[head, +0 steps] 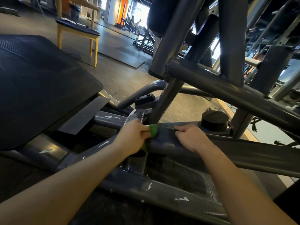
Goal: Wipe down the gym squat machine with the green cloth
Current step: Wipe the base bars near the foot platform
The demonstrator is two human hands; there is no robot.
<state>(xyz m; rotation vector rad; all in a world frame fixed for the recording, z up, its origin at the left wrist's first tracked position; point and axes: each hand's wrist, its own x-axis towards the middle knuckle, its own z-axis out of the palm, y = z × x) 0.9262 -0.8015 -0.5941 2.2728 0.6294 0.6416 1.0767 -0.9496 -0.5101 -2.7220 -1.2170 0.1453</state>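
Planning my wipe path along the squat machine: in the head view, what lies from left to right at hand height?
Black footplate, left hand, green cloth, right hand gripping the grey frame bar, round black rubber stop.

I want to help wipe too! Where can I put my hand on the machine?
Bare room: the grey frame bar right of the right hand, past the round black stopper. The black footplate on the left is bare. Crowded: between the hands, where the left hand grips the green cloth by the slanted post.
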